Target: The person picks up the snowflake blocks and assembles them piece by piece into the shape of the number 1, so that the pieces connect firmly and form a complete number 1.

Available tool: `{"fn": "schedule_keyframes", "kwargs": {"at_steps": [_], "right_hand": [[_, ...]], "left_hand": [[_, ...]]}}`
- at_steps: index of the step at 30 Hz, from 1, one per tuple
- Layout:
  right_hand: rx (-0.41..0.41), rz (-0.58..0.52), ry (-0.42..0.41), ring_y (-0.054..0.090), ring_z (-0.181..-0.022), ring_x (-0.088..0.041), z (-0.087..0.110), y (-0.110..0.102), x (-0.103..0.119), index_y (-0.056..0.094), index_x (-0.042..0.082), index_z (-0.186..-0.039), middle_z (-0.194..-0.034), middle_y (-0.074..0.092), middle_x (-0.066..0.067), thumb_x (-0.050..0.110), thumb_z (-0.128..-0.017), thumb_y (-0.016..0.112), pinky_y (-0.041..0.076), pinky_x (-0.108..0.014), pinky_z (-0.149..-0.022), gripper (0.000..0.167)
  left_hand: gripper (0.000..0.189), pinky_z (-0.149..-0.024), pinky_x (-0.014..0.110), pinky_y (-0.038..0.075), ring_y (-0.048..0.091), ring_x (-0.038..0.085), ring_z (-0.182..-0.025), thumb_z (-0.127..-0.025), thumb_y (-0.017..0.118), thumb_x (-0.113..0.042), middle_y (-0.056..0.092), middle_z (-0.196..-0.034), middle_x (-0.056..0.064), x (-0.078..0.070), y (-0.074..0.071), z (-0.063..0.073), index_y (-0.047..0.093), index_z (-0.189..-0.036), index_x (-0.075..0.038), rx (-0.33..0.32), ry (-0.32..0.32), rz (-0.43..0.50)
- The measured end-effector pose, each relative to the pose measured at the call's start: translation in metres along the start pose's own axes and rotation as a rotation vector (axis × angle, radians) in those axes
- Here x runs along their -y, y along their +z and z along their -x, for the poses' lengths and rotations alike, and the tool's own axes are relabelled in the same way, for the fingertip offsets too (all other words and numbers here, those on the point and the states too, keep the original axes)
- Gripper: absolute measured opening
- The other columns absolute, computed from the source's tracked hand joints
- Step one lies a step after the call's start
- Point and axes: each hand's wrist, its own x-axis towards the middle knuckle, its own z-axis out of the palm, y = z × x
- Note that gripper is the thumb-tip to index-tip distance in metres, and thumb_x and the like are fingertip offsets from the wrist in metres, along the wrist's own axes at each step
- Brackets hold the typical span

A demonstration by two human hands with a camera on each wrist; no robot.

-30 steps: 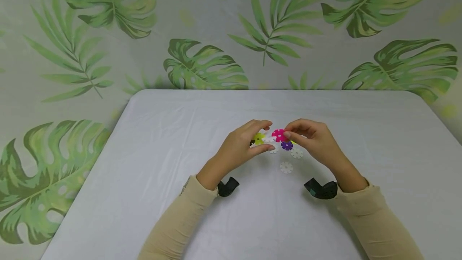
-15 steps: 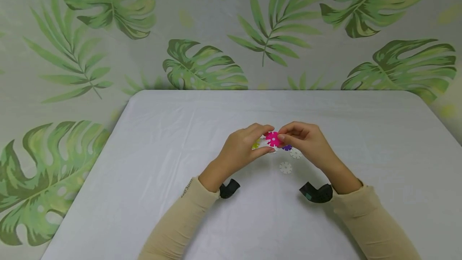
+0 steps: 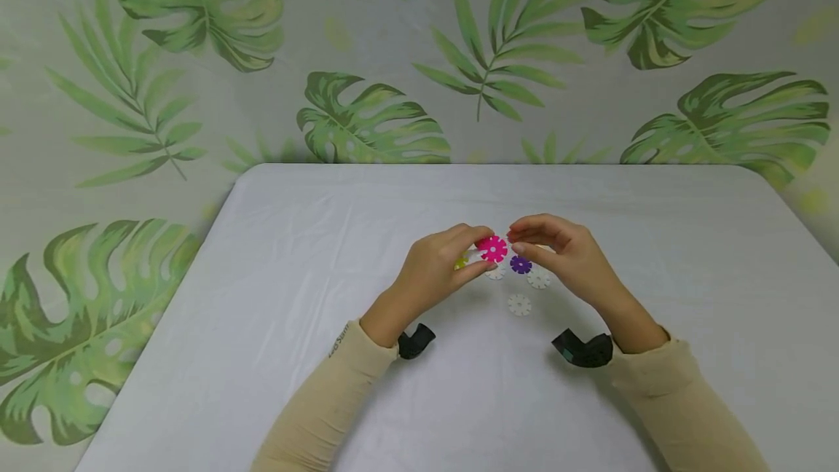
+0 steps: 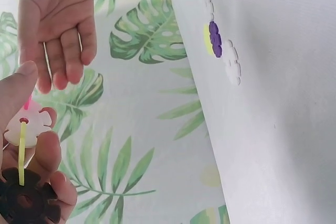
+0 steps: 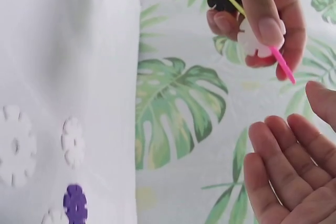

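My left hand (image 3: 435, 261) pinches a chain of notched snowflake discs between thumb and fingers, held above the table. A pink disc (image 3: 494, 248) is at its right end, edge-on in the right wrist view. It joins a white disc (image 5: 252, 40), under my left thumb. A yellow disc (image 4: 21, 153), seen edge-on, links the white one to a black disc (image 4: 26, 200). To the right, my right hand (image 3: 566, 246) holds nothing. Its fingers are loosely bent, a small gap from the pink disc.
On the white table (image 3: 393, 399) below the hands lie a purple disc (image 3: 521, 264), several white discs (image 3: 520, 304) and a yellow disc (image 4: 207, 39) partly behind the purple one. A leaf-patterned cloth (image 3: 367, 35) hangs behind the table.
My right hand brought the pink disc left against the chain in my left hand. It has since let go and drawn back right; the pink disc stays with the left hand.
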Motion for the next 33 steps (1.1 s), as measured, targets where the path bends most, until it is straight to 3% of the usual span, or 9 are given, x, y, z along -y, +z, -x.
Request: {"fn": "schedule_keyframes", "kwargs": {"at_steps": [7,13,22,28,31,33], "right_hand": [[-0.016,0.106,0.007,0.055,-0.099,-0.016,0.010,-0.013,-0.008,0.052,0.006,-0.119,-0.110,0.057,-0.006,0.005,-0.081,0.066,0.043,-0.020,-0.084,0.040],[0.001,0.220,0.078,0.054,-0.100,-0.022,0.020,-0.023,-0.027,0.050,0.005,-0.121,-0.111,0.056,-0.008,0.013,-0.081,0.068,0.042,-0.017,-0.083,0.044],[0.073,0.239,0.189,0.054,-0.101,-0.027,0.031,-0.026,-0.056,0.049,0.001,-0.121,-0.115,0.055,-0.014,0.023,-0.082,0.067,0.045,-0.033,-0.083,0.048],[0.108,0.264,0.268,0.055,-0.097,-0.025,0.033,-0.025,-0.071,0.051,0.003,-0.119,-0.111,0.057,-0.012,0.028,-0.080,0.068,0.046,-0.028,-0.081,0.049],[0.135,0.284,0.274,0.054,-0.095,-0.022,0.034,-0.023,-0.079,0.053,0.003,-0.117,-0.109,0.058,-0.010,0.027,-0.079,0.070,0.044,-0.025,-0.081,0.048],[0.159,0.314,0.264,0.052,-0.097,-0.022,0.034,-0.022,-0.084,0.054,0.004,-0.116,-0.110,0.057,-0.009,0.025,-0.079,0.070,0.043,-0.029,-0.084,0.046]], "left_hand": [[0.037,-0.066,0.012,0.043,0.058,0.009,-0.076,-0.078,0.071,-0.026,0.064,-0.095,0.002,0.002,-0.001,0.000,0.061,-0.106,-0.004,-0.004,-0.007,0.009],[0.036,-0.065,0.012,0.043,0.059,0.009,-0.077,-0.078,0.071,-0.025,0.064,-0.095,0.002,0.002,-0.001,0.000,0.061,-0.106,-0.004,-0.008,-0.010,0.003],[0.036,-0.066,0.011,0.043,0.060,0.008,-0.078,-0.078,0.072,-0.025,0.064,-0.098,0.002,0.004,-0.001,0.000,0.061,-0.105,-0.004,-0.006,-0.021,0.008],[0.036,-0.067,0.011,0.043,0.060,0.008,-0.078,-0.078,0.071,-0.025,0.064,-0.098,0.002,0.004,-0.001,0.000,0.061,-0.106,-0.004,-0.005,-0.019,0.005],[0.037,-0.066,0.011,0.044,0.060,0.009,-0.077,-0.078,0.071,-0.026,0.064,-0.097,0.002,0.004,-0.002,0.000,0.061,-0.106,-0.004,-0.003,-0.018,-0.001],[0.037,-0.066,0.011,0.044,0.060,0.009,-0.076,-0.078,0.071,-0.026,0.064,-0.097,0.002,0.004,-0.003,0.000,0.061,-0.106,-0.004,-0.001,-0.020,-0.006]]}}
